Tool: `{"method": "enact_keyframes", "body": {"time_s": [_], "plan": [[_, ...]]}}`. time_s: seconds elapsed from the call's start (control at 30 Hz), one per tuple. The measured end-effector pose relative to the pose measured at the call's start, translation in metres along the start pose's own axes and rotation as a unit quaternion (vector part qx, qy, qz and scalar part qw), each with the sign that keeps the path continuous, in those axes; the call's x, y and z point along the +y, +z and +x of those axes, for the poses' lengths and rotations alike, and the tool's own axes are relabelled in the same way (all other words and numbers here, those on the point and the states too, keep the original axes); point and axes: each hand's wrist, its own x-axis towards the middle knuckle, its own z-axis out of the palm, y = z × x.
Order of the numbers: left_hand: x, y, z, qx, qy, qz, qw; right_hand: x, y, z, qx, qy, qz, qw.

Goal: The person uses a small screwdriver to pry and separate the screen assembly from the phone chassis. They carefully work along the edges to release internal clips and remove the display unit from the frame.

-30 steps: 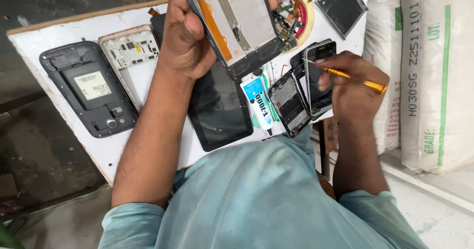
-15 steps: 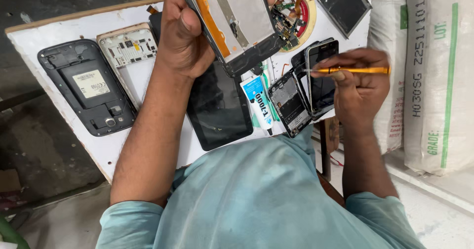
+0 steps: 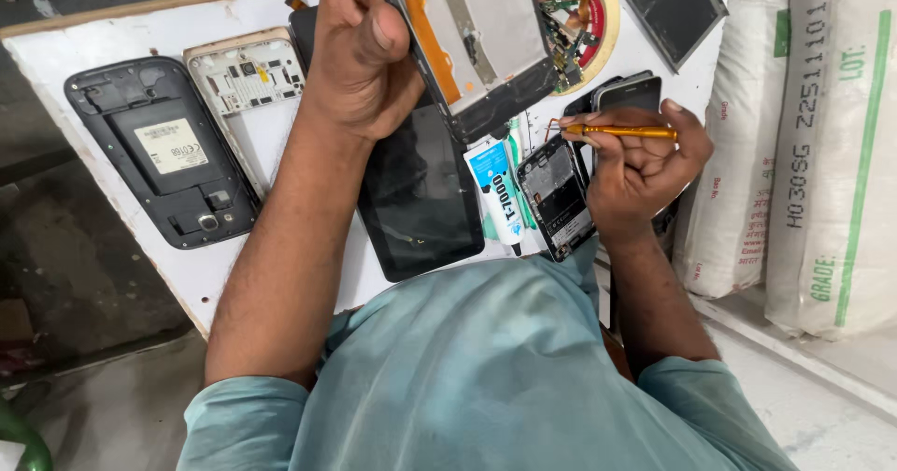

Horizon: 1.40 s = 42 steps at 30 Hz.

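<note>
Gripping the opened tablet frame (image 3: 486, 41) in a fist, the left hand (image 3: 364, 55) tilts it above the white board (image 3: 121, 36). The right hand (image 3: 635, 167) pinches an orange screwdriver (image 3: 621, 132), lying level, tip pointing left.

a dark tablet screen (image 3: 420, 200) lies flat on the white board, glass blank. just right of it lies a small glue tube (image 3: 496, 193) with a blue and white label. a black back cover (image 3: 163, 149) at left bears a pale square sticker (image 3: 170, 146). white sacks (image 3: 822, 153) with green stripes stand at right.
</note>
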Motion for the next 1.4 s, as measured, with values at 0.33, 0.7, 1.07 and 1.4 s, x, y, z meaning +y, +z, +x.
{"method": "enact_keyframes", "body": {"time_s": [0.33,0.7,1.07,1.4], "plan": [[-0.022,-0.02,-0.019,0.076,0.009,-0.06,0.995,0.007,0.001,0.003,-0.021,-0.007,0.004,1.0],[-0.024,-0.023,-0.019,0.059,0.006,-0.054,0.997,0.008,-0.001,0.0,-0.047,0.003,0.018,0.999],[-0.021,-0.018,-0.02,0.102,0.007,-0.048,0.994,0.009,-0.002,-0.002,-0.016,0.012,0.031,0.999],[-0.024,-0.017,-0.019,0.101,-0.009,-0.015,0.995,-0.017,-0.01,0.019,0.116,0.12,0.124,0.978]]}}
